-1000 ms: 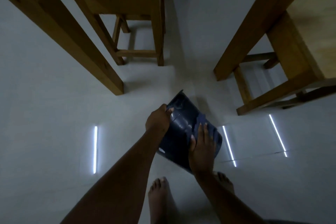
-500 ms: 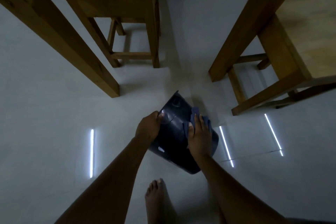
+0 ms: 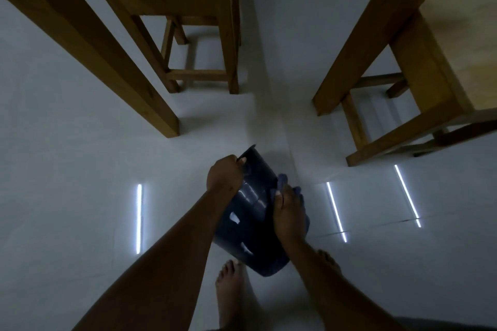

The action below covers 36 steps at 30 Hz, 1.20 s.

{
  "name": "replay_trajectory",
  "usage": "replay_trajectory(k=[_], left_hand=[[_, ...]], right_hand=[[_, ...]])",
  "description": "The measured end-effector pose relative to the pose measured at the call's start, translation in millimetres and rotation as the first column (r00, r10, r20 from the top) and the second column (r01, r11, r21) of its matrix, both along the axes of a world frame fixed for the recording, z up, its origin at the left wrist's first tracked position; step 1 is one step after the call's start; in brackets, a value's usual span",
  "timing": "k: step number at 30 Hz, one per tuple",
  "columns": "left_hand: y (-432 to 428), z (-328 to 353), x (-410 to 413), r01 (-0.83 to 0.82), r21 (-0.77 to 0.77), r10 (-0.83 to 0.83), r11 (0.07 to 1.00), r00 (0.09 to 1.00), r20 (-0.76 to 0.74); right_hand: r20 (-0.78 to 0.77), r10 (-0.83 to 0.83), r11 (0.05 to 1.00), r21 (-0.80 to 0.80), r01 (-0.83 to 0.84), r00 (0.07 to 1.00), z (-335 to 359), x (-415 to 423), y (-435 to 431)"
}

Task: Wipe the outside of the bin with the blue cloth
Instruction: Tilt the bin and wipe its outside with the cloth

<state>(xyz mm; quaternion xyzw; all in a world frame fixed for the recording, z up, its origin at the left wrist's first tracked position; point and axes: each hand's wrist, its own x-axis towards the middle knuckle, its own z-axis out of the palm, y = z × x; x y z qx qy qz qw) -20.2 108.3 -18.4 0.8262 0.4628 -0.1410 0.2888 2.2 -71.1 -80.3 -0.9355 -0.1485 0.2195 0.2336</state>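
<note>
While left hand (image 3: 224, 176) grips bin (image 3: 242, 226), right hand (image 3: 289, 212) presses cloth (image 3: 282, 180).

I see the bin (image 3: 250, 226) lying tilted at the middle of my view, on the floor (image 3: 67, 183). My left hand (image 3: 224, 176) sits on its edge at 11 o'clock from its middle; my right hand (image 3: 289, 213) lies flat on its wall at 2 o'clock, with the cloth (image 3: 282, 183) under the fingers and poking out at 12. A bare foot (image 3: 231, 285) stands at 6 o'clock. A stool (image 3: 193, 35) stands off at 11 o'clock, a table leg (image 3: 88, 48) at 10, another stool (image 3: 419, 94) at 2.
</note>
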Motion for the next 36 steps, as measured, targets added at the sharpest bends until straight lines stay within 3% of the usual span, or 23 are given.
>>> replay_trajectory(k=[4,7,9,13,16,18,20,24,28,33,36], left_hand=[[2,-1,5,-0.011,-0.018,0.011,1.0,1.0,0.001],[7,1,14,-0.027,-0.105,0.034,0.994,0.997,0.062],[11,4,11,0.019,-0.155,0.0,0.988,0.992,0.126],[13,-2,-31,0.071,-0.214,-0.045,0.974,0.992,0.121],[11,-6,-31,0.027,-0.155,-0.008,0.988,0.992,0.123],[11,-6,-12,0.037,-0.123,-0.025,0.992,0.995,0.1],[11,-8,2,0.044,-0.106,-0.035,0.993,0.996,0.084],[12,-7,2,0.071,-0.128,-0.053,0.989,0.988,0.143],[12,-11,-12,0.095,-0.179,-0.055,0.979,0.975,0.215],[9,-11,-4,0.027,-0.164,0.008,0.986,0.978,0.209],[10,-14,-4,0.046,-0.124,-0.019,0.991,0.977,0.211]], right_hand=[[0.169,0.204,0.979,-0.027,-0.202,0.964,11,-73,13],[0.224,0.246,0.969,-0.068,-0.237,0.943,-3,-40,25],[0.144,0.23,0.973,-0.049,-0.225,0.962,-11,-3,26],[-0.168,0.101,0.995,0.008,-0.101,0.981,-4,43,28],[-0.004,0.114,0.992,-0.045,-0.114,0.993,3,8,10],[0.101,0.228,0.971,-0.099,-0.219,0.968,9,-40,3],[0.145,0.255,0.967,-0.037,-0.252,0.956,15,-69,8],[0.144,0.35,0.936,-0.022,-0.35,0.926,11,-32,21],[0.022,0.225,0.974,-0.037,-0.224,0.974,1,1,9],[0.126,0.299,0.954,-0.04,-0.296,0.946,22,-65,16],[0.144,0.361,0.931,-0.009,-0.364,0.921,13,-33,32]])
